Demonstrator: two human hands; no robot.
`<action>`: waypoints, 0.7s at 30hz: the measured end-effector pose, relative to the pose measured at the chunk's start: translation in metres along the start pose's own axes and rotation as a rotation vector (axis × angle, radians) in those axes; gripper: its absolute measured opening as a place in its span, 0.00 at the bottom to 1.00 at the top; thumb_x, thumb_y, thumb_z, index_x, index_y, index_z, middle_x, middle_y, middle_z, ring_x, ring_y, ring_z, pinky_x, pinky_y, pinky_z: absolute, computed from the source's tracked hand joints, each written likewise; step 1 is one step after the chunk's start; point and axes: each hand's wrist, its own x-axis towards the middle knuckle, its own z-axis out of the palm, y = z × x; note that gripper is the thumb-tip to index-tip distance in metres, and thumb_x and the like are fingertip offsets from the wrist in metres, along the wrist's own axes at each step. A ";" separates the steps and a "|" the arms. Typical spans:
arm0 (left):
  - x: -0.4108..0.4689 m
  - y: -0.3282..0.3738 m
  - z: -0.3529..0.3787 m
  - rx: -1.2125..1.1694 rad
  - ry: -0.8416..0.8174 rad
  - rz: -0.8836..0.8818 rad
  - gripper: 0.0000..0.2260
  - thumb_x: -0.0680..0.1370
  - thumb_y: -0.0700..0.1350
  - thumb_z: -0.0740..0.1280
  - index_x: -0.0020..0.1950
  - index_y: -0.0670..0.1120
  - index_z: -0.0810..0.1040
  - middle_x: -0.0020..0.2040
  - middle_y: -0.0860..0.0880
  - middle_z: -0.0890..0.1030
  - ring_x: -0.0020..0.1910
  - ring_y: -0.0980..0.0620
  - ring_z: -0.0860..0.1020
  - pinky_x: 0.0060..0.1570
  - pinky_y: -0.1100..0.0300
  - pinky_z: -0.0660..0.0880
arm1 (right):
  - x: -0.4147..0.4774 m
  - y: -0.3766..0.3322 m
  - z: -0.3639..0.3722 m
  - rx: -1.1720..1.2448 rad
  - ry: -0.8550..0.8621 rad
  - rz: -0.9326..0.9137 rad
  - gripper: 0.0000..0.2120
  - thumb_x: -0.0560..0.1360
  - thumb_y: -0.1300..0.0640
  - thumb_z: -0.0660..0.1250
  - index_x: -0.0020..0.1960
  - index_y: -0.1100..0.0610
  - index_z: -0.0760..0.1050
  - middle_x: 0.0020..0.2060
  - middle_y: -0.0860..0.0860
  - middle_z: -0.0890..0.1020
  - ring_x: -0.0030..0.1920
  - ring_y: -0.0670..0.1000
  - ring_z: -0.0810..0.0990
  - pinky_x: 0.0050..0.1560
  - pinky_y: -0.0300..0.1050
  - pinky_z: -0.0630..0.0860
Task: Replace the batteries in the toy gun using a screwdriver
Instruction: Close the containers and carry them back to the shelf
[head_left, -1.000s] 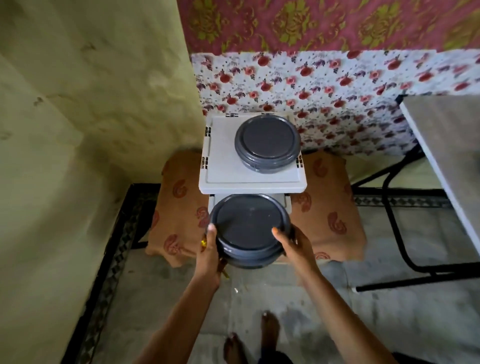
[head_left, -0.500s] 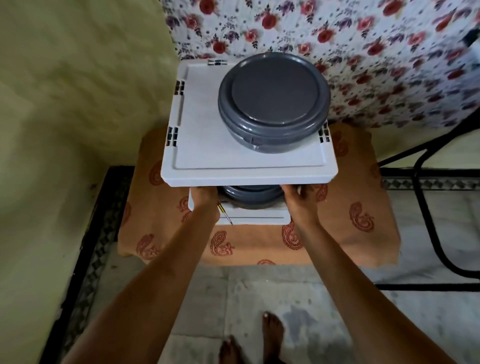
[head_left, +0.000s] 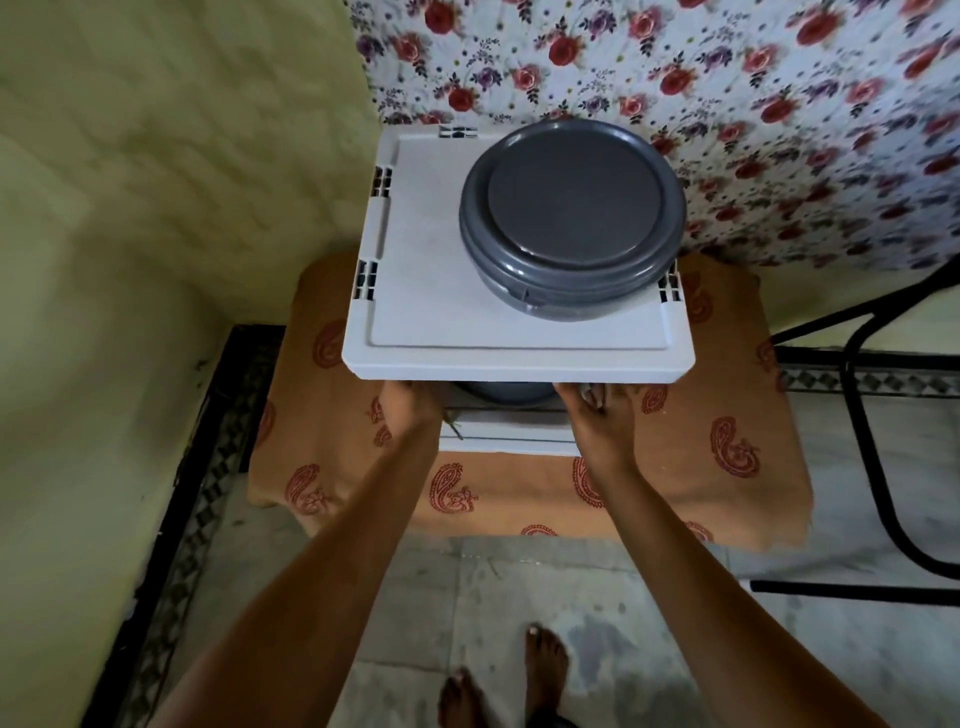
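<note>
Reaching under the front edge of the white shelf (head_left: 426, 291) at mid-frame, your left hand (head_left: 410, 410) holds the screwdriver (head_left: 457, 428) — only its thin shaft pokes out at the heel of the palm, just left of centre, and the fingers are hidden beneath the shelf. Your right hand (head_left: 597, 421) sits to its right, fingers bent at the same edge; whether they grip anything, you cannot tell. Between the hands a lower grey container (head_left: 506, 392) shows partly — a lidded grey container (head_left: 571, 208) stands on the shelf.
</note>
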 end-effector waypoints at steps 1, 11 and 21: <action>-0.007 -0.001 -0.005 0.022 0.029 0.046 0.09 0.81 0.41 0.57 0.54 0.41 0.76 0.61 0.35 0.76 0.58 0.39 0.75 0.54 0.54 0.72 | -0.008 -0.001 0.000 0.027 0.032 0.012 0.08 0.71 0.58 0.71 0.46 0.55 0.72 0.37 0.41 0.73 0.45 0.44 0.73 0.55 0.41 0.69; -0.093 -0.011 -0.098 0.253 0.059 0.319 0.18 0.76 0.59 0.59 0.37 0.47 0.77 0.27 0.53 0.74 0.29 0.55 0.73 0.29 0.64 0.66 | -0.116 -0.027 -0.005 0.081 0.037 0.051 0.08 0.75 0.65 0.64 0.48 0.56 0.79 0.46 0.54 0.83 0.44 0.38 0.81 0.49 0.32 0.75; -0.141 0.075 -0.168 0.121 0.311 0.601 0.07 0.73 0.38 0.69 0.46 0.48 0.82 0.45 0.48 0.79 0.37 0.57 0.75 0.41 0.64 0.68 | -0.123 -0.147 -0.020 -0.018 0.010 -0.363 0.08 0.71 0.52 0.63 0.48 0.50 0.79 0.46 0.48 0.84 0.51 0.48 0.82 0.55 0.38 0.75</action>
